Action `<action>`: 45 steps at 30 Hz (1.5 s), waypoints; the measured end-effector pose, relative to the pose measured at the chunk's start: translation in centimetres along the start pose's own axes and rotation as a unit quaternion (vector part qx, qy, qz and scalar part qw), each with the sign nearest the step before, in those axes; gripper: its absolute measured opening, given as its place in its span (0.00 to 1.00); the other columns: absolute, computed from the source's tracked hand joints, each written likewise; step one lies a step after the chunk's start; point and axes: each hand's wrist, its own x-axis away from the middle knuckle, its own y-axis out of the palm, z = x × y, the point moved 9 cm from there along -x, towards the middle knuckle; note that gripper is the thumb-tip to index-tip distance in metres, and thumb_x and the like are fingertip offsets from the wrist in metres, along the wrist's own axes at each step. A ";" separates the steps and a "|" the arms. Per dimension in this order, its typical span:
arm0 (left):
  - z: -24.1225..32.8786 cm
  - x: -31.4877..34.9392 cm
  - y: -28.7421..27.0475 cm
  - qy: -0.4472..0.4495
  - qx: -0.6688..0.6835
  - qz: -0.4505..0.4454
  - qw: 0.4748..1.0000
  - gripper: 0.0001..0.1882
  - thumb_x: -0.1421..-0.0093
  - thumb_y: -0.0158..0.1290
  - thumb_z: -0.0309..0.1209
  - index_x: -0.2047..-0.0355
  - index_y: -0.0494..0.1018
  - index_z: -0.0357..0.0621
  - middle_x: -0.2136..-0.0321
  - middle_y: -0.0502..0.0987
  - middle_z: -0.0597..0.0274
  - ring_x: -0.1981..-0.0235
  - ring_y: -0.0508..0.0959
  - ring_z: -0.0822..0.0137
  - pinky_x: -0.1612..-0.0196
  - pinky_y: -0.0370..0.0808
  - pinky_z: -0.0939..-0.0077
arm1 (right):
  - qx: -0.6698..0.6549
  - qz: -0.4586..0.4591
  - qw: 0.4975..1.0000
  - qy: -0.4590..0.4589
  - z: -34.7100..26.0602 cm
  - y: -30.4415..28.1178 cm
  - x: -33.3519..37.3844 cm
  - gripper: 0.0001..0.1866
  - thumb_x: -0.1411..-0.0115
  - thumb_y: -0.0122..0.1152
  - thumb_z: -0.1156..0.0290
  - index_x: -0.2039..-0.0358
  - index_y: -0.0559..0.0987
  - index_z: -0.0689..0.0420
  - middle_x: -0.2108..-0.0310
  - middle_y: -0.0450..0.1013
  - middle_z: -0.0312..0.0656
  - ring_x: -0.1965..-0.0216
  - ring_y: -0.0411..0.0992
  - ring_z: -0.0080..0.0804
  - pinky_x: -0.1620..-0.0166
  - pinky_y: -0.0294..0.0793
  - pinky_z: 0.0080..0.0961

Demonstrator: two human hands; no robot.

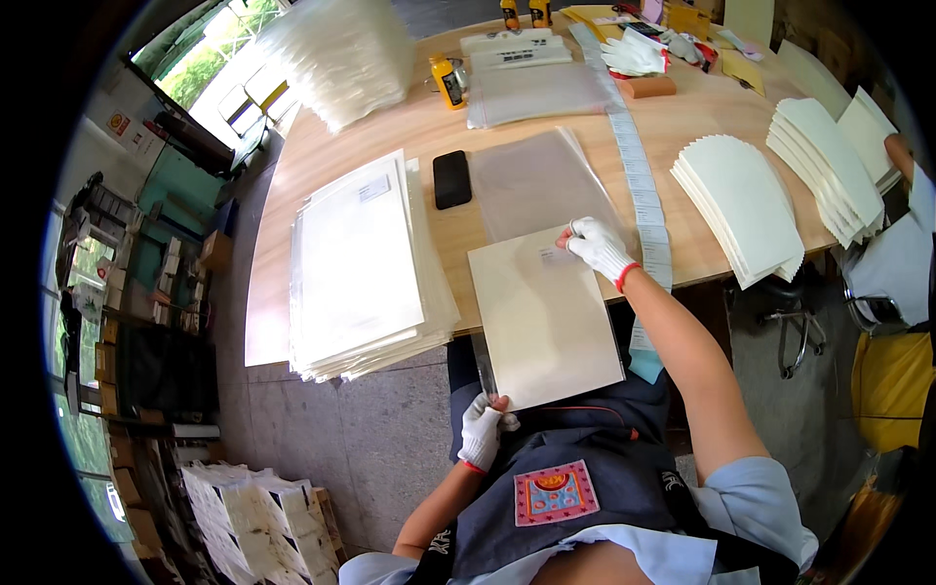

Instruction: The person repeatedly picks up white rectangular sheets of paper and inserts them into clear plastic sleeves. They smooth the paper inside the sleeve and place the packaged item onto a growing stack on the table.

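Observation:
A cream board (546, 331) lies tilted across my lap and the table edge, a strip of clear plastic bag (484, 365) showing along its left side. My left hand (483, 432), in a white fingerless-tipped glove, is closed on the bag's lower left corner. At the board's upper right, my gloved right hand (600, 248) has its fingertips pinched at a small pale label (558, 255); exactly how they grip it is hard to see. Beyond the board is a pile of clear plastic bags (541, 180). A long strip of labels (639, 175) runs down the table to the right.
Bagged boards with a label (356, 263) are stacked at left, beside a black phone (451, 179). Fanned cream boards (736, 205) stand at right. Farther back are a yellow bottle (448, 82), more bags (536, 93) and white gloves (634, 54). Another person's arm (899, 156) shows far right.

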 end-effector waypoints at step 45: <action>17.1 1.3 -20.6 0.428 0.010 0.368 0.826 0.19 0.38 0.42 0.32 0.48 0.62 0.38 0.59 0.70 0.60 0.65 0.67 0.72 0.59 0.65 0.77 | -0.258 0.216 0.941 -0.033 3.9 -5.3 11.4 0.09 0.39 0.50 0.65 0.65 0.73 0.57 0.80 0.68 0.34 0.82 0.64 0.16 0.78 0.63 0.13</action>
